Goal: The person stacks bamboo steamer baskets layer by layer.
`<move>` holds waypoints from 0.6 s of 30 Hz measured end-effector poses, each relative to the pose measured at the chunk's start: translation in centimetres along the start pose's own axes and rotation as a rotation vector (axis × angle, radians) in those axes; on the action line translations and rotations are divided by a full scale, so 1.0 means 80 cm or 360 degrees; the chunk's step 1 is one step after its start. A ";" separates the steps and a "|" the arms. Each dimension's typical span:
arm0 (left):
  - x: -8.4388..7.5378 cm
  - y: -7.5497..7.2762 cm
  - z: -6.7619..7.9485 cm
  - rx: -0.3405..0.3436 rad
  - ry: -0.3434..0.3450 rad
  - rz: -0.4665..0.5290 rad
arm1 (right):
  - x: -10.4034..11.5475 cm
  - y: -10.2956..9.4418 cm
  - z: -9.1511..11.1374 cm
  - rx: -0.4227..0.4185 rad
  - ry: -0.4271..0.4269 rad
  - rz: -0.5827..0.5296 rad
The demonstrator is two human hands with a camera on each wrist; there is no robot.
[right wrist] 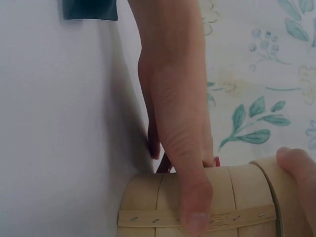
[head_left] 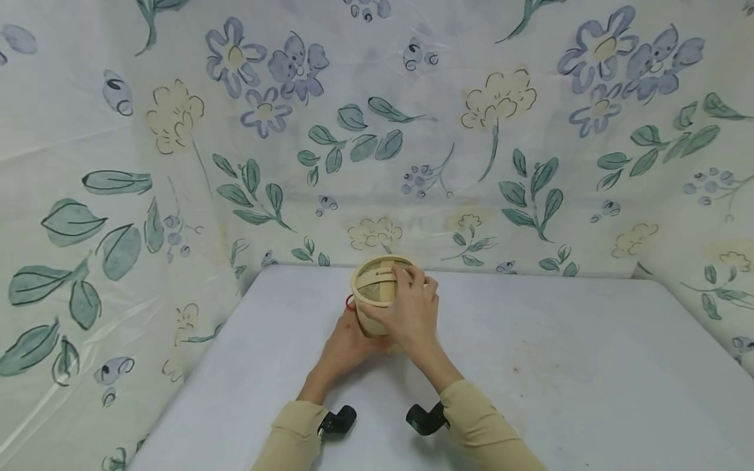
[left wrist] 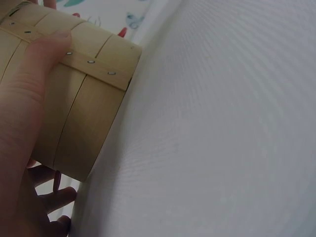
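A small round basket [head_left: 371, 322] of pale wood strips is held up over the middle of the table, its round top tilted toward me. Crossed strips show within its rim [head_left: 356, 288], and a red loop [head_left: 350, 302] sticks out at its left side. My left hand [head_left: 346, 343] grips the lower body; in the left wrist view its thumb [left wrist: 47, 52] lies across a stapled band. My right hand [head_left: 417, 311] holds the top edge, its fingers over the far right side. The right wrist view has the right thumb [right wrist: 296, 165] on the rim band.
A white table [head_left: 559, 366] spreads beneath, with small brownish specks on its right part. Floral sheeting [head_left: 377, 150] hangs behind and along both sides. Black wrist devices [head_left: 338, 420] stick out from both sleeves.
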State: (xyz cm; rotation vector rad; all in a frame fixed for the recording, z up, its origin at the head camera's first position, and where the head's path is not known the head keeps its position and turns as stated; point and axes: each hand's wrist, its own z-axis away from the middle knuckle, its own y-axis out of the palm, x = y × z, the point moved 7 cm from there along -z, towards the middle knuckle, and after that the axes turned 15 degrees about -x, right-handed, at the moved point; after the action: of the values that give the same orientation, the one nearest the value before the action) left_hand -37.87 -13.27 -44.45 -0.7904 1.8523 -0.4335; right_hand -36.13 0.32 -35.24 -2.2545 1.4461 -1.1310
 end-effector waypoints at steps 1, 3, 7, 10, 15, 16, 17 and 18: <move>-0.001 0.000 0.000 -0.0002 0.0004 -0.0005 | -0.001 -0.001 0.000 -0.0002 0.0005 -0.0011; -0.003 0.001 0.000 -0.0004 -0.0002 -0.0011 | -0.003 -0.003 0.000 0.0000 0.0031 -0.0040; -0.007 0.001 -0.002 -0.0011 -0.0009 -0.0006 | -0.008 -0.005 0.000 0.0017 0.0095 -0.0067; -0.010 0.000 -0.002 -0.0017 0.0001 0.0004 | -0.009 -0.005 -0.001 0.0031 0.0103 -0.0057; -0.009 -0.001 -0.001 0.0002 -0.0012 0.0068 | -0.007 -0.001 0.002 0.0067 0.0065 -0.0041; -0.008 -0.001 -0.001 0.0009 -0.0019 0.0080 | -0.007 0.001 0.003 0.0080 0.0066 -0.0041; -0.006 0.000 0.000 0.0015 -0.0021 0.0092 | -0.007 0.001 0.004 0.0089 0.0067 -0.0045; -0.004 0.000 0.000 0.0015 -0.0016 0.0105 | -0.007 0.002 0.006 0.0102 0.0069 -0.0050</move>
State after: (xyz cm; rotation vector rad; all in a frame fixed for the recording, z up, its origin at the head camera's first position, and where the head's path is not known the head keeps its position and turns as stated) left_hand -37.78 -13.01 -44.23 -0.7218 1.8602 -0.3957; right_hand -36.04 0.61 -35.89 -2.2301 1.3742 -1.2248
